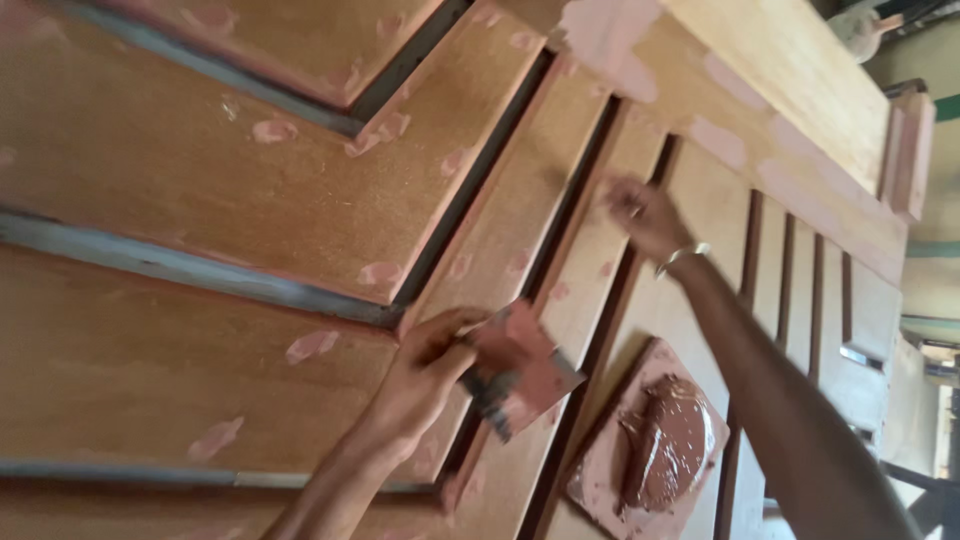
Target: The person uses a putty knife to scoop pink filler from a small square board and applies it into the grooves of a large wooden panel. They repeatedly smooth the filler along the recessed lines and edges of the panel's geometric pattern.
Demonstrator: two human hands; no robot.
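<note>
My left hand grips a flat putty scraper smeared with pinkish-brown filler and holds it against a rail of a panelled wooden door. My right hand, with a bracelet at the wrist, reaches further along the door. Its fingers rest flat on a wooden strip beside a dark groove and hold nothing that I can see. Between my arms, a small square board lies on the door, carrying a glossy mound of brown filler.
Pale pink filler patches dot the door's panels and rails, with a large patch near the top edge. Dark grooves run between the raised panels. Beyond the door's far edge, at the right, are a wooden piece and bright daylight.
</note>
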